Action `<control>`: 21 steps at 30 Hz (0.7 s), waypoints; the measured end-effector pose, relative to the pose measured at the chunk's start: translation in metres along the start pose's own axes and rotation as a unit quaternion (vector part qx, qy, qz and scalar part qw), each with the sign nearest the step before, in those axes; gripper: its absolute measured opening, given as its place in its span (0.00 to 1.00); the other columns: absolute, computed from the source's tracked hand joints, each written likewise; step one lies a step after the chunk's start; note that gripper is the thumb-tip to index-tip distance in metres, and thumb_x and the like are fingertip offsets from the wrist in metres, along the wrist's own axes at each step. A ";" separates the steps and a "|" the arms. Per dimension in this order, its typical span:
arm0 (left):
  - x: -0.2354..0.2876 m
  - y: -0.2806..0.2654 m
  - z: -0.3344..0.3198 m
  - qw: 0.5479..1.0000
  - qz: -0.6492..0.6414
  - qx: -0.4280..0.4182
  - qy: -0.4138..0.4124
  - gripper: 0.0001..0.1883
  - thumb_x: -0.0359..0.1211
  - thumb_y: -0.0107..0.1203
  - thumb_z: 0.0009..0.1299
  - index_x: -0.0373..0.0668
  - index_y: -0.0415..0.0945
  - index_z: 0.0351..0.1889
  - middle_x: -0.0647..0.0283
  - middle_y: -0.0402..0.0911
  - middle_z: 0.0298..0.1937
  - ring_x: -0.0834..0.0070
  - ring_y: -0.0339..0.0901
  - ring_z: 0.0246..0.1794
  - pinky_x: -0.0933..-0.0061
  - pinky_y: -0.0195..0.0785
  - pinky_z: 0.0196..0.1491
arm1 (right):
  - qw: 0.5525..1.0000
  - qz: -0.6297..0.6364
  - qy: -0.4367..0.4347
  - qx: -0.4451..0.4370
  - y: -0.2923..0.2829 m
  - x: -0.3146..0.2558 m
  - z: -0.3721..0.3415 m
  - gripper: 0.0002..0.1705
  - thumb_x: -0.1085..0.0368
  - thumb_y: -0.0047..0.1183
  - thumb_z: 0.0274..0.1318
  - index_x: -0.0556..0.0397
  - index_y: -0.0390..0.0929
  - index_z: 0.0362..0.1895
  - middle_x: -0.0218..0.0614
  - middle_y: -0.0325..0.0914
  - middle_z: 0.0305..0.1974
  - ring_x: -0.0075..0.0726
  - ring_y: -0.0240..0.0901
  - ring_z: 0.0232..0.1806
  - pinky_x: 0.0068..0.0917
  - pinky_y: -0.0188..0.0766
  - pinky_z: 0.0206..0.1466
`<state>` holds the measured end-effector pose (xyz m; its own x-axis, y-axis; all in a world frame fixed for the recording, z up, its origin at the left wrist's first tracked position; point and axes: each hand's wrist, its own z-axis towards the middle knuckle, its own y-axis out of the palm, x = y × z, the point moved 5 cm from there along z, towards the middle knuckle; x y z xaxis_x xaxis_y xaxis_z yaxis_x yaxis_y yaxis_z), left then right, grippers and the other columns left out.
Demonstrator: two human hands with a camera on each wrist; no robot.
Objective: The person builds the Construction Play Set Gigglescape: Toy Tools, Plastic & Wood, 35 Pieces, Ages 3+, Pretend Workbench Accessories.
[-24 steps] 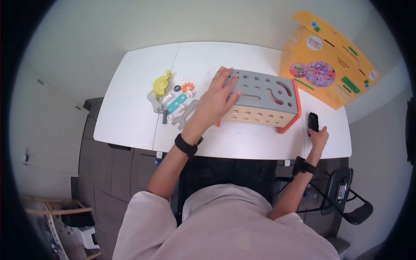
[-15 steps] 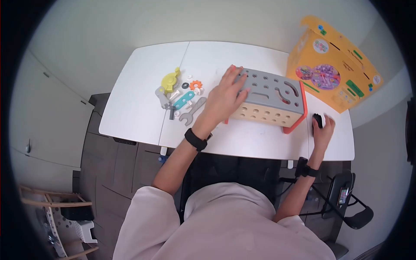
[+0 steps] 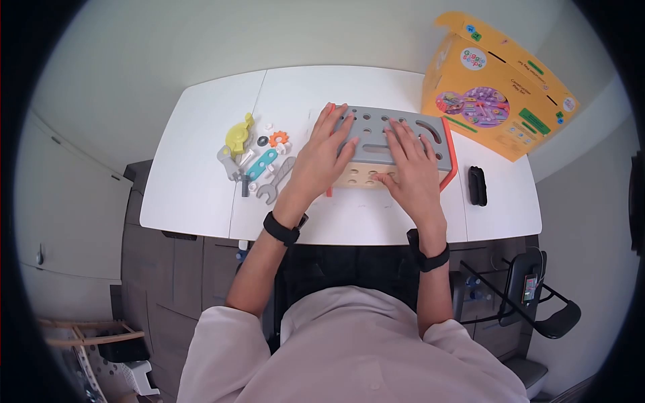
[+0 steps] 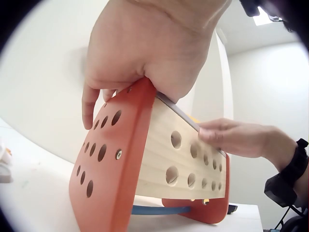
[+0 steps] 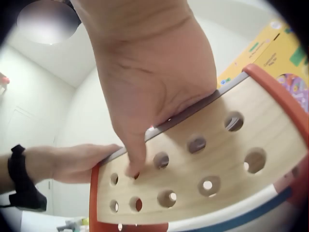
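Observation:
A toy workbench with a grey perforated top (image 3: pixel 377 151), a wooden front (image 4: pixel 183 159) and orange end panels (image 4: pixel 120 159) stands on the table. My left hand (image 3: pixel 317 160) lies over the top's left end, fingers spread; in the left wrist view some fingers hang past the end panel's edge. My right hand (image 3: pixel 413 178) rests flat on the middle of the top, and in the right wrist view its thumb touches the wooden front (image 5: pixel 186 183) beside a hole. Neither hand has its fingers curled round anything.
Left of the workbench lie a grey wrench (image 3: pixel 275 183), a teal strip (image 3: pixel 262 164), an orange gear (image 3: pixel 278 138), a yellow tool (image 3: pixel 238 138) and several small pieces. A black object (image 3: pixel 477 186) lies on the right. A yellow box (image 3: pixel 497 94) stands at the back right.
My right hand has let go of the black object and moved left onto the workbench top. My left hand stays on the top's left end. The head view has shifted slightly.

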<state>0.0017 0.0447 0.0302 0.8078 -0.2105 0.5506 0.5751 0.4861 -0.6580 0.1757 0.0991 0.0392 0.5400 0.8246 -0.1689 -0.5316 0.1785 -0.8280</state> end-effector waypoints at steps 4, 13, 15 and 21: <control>0.000 0.000 0.003 1.000 0.007 -0.006 0.002 0.24 0.36 0.50 0.79 0.35 0.70 0.70 0.52 0.60 0.78 0.50 0.48 0.82 0.55 0.50 0.78 | 1.000 0.004 0.005 -0.011 0.002 0.003 0.000 0.49 0.55 0.74 0.42 0.54 0.68 0.70 0.39 0.63 0.74 0.43 0.55 0.78 0.51 0.49 0.78; -0.004 0.002 0.003 0.999 0.028 -0.006 0.024 0.24 0.35 0.50 0.79 0.36 0.70 0.70 0.52 0.61 0.78 0.49 0.48 0.82 0.54 0.48 0.79 | 1.000 0.003 0.010 -0.010 0.003 0.003 -0.001 0.49 0.55 0.75 0.41 0.54 0.69 0.69 0.38 0.63 0.74 0.42 0.55 0.78 0.49 0.49 0.77; -0.003 0.005 0.003 0.999 0.033 -0.007 0.023 0.23 0.35 0.49 0.79 0.36 0.70 0.70 0.52 0.61 0.78 0.49 0.48 0.82 0.54 0.48 0.79 | 1.000 0.006 0.009 -0.003 0.001 0.002 -0.001 0.49 0.55 0.75 0.41 0.54 0.69 0.69 0.38 0.63 0.74 0.41 0.55 0.78 0.50 0.48 0.77; -0.002 0.002 0.001 0.999 0.029 -0.020 0.010 0.23 0.35 0.49 0.80 0.37 0.70 0.70 0.51 0.58 0.80 0.49 0.47 0.83 0.54 0.48 0.79 | 1.000 0.003 0.008 -0.001 0.002 0.004 0.000 0.49 0.56 0.75 0.41 0.52 0.69 0.69 0.37 0.63 0.74 0.40 0.55 0.77 0.49 0.49 0.76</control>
<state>0.0012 0.0468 0.0285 0.8424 -0.1996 0.5006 0.5311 0.4644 -0.7087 0.1769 0.1022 0.0370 0.5476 0.8168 -0.1815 -0.5332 0.1735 -0.8280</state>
